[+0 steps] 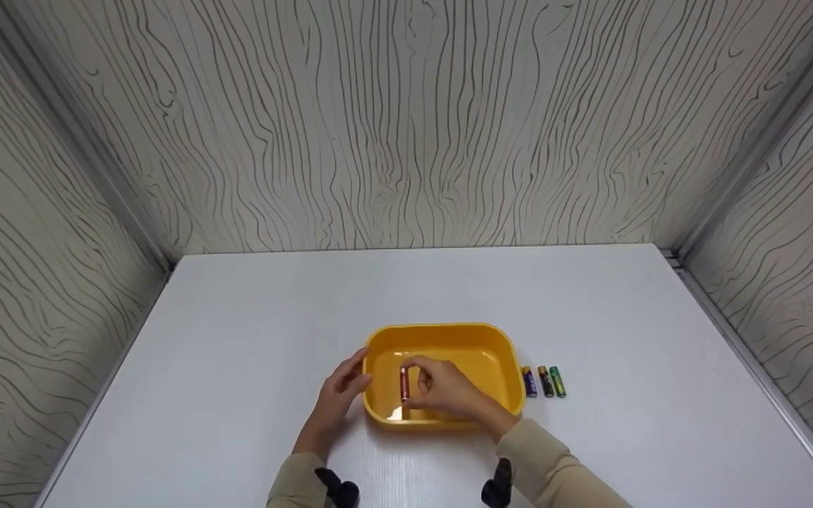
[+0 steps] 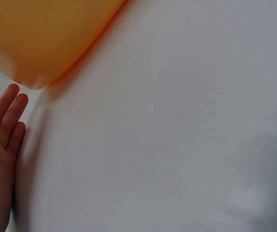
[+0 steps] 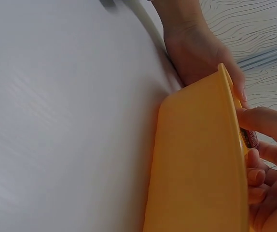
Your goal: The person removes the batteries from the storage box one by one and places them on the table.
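A yellow plastic basin (image 1: 442,425) with rounded corners sits on the white table. My left hand (image 1: 336,398) holds its left rim, the thumb reaching over the edge. In the left wrist view, several fingers of the left hand (image 2: 1,140) extend fairly straight beside the basin's outer wall (image 2: 51,38). Inside the basin, my right hand (image 1: 442,386) pinches a red battery (image 1: 404,384) between thumb and forefinger, its long side pointing away from me. The right wrist view shows part of this battery (image 3: 249,137) behind the rim; the basin's wall hides its lower surroundings.
Right of the basin, three batteries lie side by side: a purple-blue one (image 1: 529,382), a black one (image 1: 545,382) and a green one (image 1: 557,382). The white table (image 1: 237,317) meets wood-patterned panels (image 1: 406,141) at the back and sides.
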`<state>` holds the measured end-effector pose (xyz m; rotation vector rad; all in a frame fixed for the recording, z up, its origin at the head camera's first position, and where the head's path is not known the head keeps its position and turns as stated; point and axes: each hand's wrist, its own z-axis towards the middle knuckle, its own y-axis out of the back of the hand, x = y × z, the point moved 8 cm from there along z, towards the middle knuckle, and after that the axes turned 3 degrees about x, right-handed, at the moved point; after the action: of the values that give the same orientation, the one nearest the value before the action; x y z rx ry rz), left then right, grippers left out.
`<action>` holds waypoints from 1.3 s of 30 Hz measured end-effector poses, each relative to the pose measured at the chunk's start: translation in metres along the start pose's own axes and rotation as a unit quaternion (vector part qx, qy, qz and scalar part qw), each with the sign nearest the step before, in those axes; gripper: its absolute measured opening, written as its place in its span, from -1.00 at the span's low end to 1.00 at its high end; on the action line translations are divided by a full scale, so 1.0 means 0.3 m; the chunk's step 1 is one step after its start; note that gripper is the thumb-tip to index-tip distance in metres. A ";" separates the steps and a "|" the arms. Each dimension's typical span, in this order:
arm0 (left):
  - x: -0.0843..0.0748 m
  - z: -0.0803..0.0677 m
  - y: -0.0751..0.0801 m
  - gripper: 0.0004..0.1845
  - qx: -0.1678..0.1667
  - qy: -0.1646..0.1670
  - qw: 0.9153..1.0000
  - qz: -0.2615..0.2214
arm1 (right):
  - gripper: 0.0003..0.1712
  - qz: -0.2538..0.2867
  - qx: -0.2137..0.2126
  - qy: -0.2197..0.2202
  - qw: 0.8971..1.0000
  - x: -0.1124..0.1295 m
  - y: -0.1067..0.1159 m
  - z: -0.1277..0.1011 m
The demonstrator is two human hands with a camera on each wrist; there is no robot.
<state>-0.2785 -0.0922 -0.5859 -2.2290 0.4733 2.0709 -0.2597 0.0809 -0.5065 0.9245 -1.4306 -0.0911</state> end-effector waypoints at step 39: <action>0.002 -0.004 0.010 -0.35 -0.008 0.006 1.000 -0.014 | -0.36 0.019 -0.072 0.056 0.996 -0.126 0.336 -0.265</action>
<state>-0.2782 -0.0953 -0.5860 -2.2445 0.4235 2.0568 -0.2452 0.2079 -0.4669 0.7716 -1.3187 -0.1104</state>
